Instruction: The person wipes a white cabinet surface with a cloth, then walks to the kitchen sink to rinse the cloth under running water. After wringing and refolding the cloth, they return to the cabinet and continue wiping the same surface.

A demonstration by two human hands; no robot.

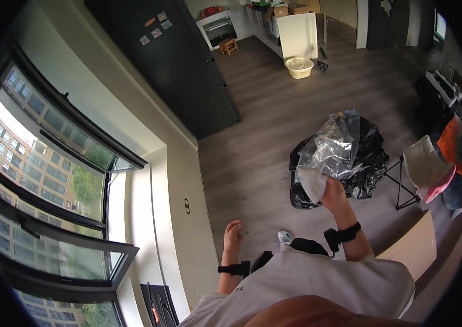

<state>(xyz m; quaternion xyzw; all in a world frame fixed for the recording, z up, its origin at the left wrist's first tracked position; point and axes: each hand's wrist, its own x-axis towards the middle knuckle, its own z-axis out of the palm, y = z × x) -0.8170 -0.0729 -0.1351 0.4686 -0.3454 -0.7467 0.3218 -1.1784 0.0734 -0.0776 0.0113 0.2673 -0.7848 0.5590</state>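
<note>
My right hand [332,193] grips a white, thin sheet-like item [313,183], perhaps a cloth or paper, held out in front of me. Behind it on the floor lies a heap of black plastic bag [371,163] with clear plastic film [335,141] on top. Low at the left, my left hand [233,234] is curled around a small, clear, crumpled thing [243,231], too small to name. Both forearms wear black straps.
A folding chair [423,159] stands right of the bag, near a cardboard box [412,249]. Left are open windows [120,261] and a sill with tools. A dark refrigerator [182,73] stands ahead; a cream plastic basin [299,68] sits farther off.
</note>
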